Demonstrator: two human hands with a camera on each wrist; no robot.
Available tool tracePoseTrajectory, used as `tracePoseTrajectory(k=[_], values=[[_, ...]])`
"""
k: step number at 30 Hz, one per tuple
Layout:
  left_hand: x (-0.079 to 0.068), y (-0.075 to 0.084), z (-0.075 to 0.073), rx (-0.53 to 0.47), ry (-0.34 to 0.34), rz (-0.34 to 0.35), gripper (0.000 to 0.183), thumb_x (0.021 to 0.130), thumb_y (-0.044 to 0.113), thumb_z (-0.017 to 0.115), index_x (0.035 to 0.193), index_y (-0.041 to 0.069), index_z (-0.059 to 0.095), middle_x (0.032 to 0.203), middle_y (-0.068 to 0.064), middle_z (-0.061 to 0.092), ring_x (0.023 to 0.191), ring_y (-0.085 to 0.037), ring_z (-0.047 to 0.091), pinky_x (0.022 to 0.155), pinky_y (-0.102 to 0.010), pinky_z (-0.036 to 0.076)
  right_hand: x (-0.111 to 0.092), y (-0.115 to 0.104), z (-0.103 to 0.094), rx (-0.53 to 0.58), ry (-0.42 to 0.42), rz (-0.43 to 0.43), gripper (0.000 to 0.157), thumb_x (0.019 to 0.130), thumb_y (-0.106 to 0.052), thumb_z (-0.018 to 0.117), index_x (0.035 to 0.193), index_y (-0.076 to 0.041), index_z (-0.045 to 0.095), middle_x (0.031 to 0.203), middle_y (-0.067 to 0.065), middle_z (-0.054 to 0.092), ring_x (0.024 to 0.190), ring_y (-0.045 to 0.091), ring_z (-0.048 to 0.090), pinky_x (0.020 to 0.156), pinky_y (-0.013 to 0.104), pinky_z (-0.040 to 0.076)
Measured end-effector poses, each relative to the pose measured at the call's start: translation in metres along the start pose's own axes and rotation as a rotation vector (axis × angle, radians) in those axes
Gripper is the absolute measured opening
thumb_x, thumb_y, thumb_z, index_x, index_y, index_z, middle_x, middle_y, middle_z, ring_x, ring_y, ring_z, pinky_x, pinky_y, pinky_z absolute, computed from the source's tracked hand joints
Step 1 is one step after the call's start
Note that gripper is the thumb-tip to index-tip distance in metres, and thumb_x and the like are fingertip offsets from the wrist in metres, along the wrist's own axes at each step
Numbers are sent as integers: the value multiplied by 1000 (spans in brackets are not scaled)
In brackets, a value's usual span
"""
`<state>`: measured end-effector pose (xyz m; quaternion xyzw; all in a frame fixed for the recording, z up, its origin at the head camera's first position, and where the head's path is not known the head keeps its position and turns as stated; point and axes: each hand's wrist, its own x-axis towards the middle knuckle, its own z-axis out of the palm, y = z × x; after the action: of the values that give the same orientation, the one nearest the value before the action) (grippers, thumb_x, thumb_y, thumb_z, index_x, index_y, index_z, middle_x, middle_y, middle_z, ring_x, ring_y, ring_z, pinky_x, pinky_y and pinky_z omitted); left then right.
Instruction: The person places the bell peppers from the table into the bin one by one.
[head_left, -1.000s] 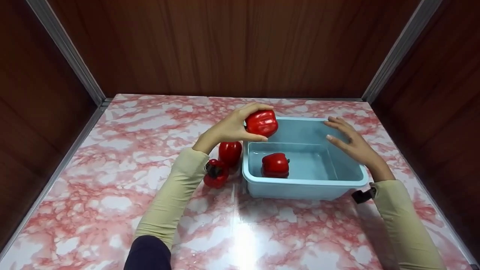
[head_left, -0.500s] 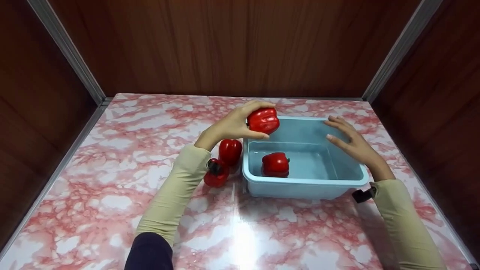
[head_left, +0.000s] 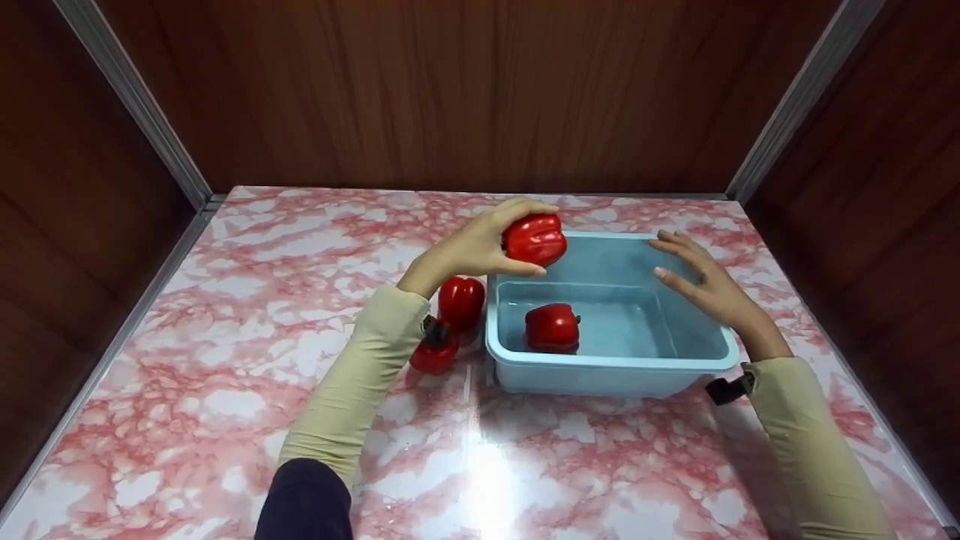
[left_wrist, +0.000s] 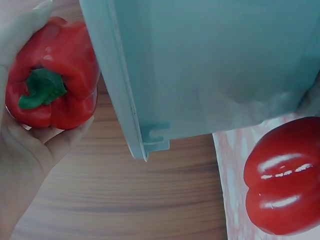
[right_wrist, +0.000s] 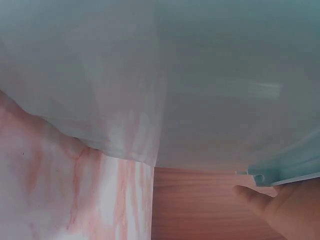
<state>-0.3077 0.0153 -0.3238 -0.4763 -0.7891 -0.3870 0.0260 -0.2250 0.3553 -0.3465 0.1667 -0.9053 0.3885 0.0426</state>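
Note:
My left hand (head_left: 474, 246) grips a red bell pepper (head_left: 536, 241), thumb below it and fingers across its top, at the back left corner of a light blue plastic tub (head_left: 611, 363). The left wrist view shows that pepper's green stem (left_wrist: 44, 89) close beside the tub wall. Over the tub's right side is my right hand (head_left: 709, 289), fingers spread and relaxed at the rim, holding nothing. Another red bell pepper (head_left: 553, 328) lies inside the tub at the front left. Two more, a rear pepper (head_left: 460, 300) and a front pepper (head_left: 433, 358), sit outside its left wall.
The pink and white marbled table (head_left: 232, 405) extends to the left and front of the tub. Dark wood panels (head_left: 465, 90) enclose the back and both sides, joined by metal corner posts (head_left: 810, 97).
The left hand has shifted slightly right and away with its bell pepper, over the tub's back left rim. The right hand, the tub and the other peppers stay in place.

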Motion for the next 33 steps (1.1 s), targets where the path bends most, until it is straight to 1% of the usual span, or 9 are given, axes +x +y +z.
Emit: tracePoseTrajectory(k=[3,7,10,12,18,20,25,27,33], values=[[3,-1,2,-2,-2,21,75,71,45,77,135,29,43,132,9,46,116,-6,45,92,-23,45,2,7,0,11,3,-19,49,92,-18,57,138,-7,43,150,17,24,142,32,4,107,64,4],[6,-2,4,-9,-2,43,74,71,42,77,135,28,43,133,10,46,117,-5,44,93,-23,45,6,25,1,10,7,-40,49,92,-18,58,138,-13,44,151,13,24,142,28,4,108,63,3],[8,-1,4,-9,-6,47,74,71,43,77,135,29,43,133,11,46,117,-5,44,93,-23,45,8,38,1,-2,10,-28,49,92,-22,58,139,-19,44,152,9,24,143,25,5,108,63,3],[10,0,5,-13,-10,42,73,71,42,77,135,30,42,132,11,46,116,-5,44,93,-23,45,9,42,0,-8,12,-14,49,92,-25,58,139,-22,44,152,8,24,143,24,4,108,64,3],[13,-1,4,-34,-13,34,73,71,40,78,134,31,43,131,11,46,117,-6,44,93,-24,45,10,40,-1,-11,10,1,49,92,-28,58,138,-24,44,153,4,23,143,22,4,108,64,2],[13,-2,4,-33,-12,31,73,71,39,78,134,30,43,132,11,46,117,-7,44,94,-24,45,8,29,-1,-6,4,4,49,92,-26,58,139,-19,43,152,7,23,143,25,4,107,64,2],[13,-3,5,-16,0,36,74,71,36,79,135,28,43,131,10,47,116,-6,44,93,-23,45,9,31,-1,-5,3,3,50,92,-27,58,139,-20,44,152,6,23,143,24,4,108,64,2],[14,-4,5,-14,0,37,73,71,36,79,135,28,43,131,10,47,116,-6,44,93,-23,45,11,41,0,-7,7,2,49,92,-30,58,138,-25,44,152,2,23,143,21,3,108,64,2],[15,-4,6,-12,-2,35,73,71,38,78,134,26,44,128,6,49,115,-7,46,92,-23,46,9,38,1,-6,5,-5,49,92,-25,58,139,-21,44,152,6,23,143,22,3,108,64,2]])
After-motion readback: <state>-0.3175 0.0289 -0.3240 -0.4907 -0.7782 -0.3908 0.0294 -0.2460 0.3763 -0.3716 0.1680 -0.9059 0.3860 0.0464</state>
